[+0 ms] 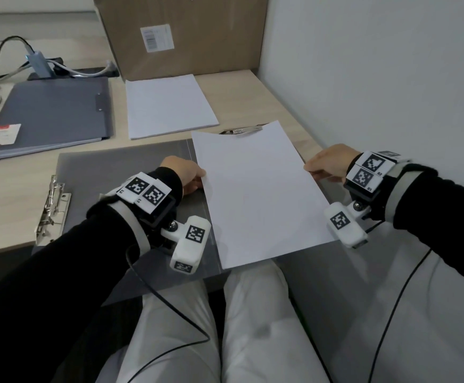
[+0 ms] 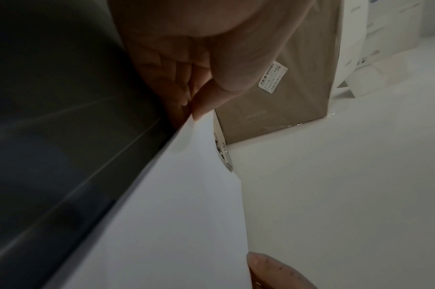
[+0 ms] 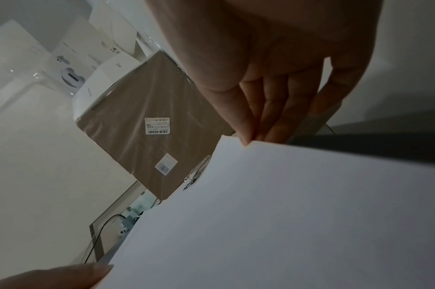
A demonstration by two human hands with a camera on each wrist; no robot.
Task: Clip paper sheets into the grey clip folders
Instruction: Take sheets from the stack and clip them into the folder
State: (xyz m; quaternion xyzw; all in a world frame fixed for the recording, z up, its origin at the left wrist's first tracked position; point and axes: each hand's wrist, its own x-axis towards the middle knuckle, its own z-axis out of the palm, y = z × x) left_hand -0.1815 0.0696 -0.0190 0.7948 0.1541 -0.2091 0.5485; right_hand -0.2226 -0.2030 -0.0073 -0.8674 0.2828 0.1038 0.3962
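Sheet (image 1: 258, 194) is thin, light and floppy imo, so edges are the place to hold it. Left hand (image 1: 185, 175) and right hand (image 1: 329, 163) each have fingers (image 2: 206, 109) pinched on a side edge, w/ the sheet over the open grey folder (image 1: 120, 172) on the surface (image 1: 12, 194). Count: 2 folders (1 closed (image 1: 51, 114)), 1 spare stack (image 1: 167, 105), 2 metal clips visible (image 1: 51, 208).

Both hands out front, palms down

Left hand (image 1: 184, 172) and right hand (image 1: 329, 161) each pinched something thin between thumb and fingers, black-sleeved forearms angled inward from either side.
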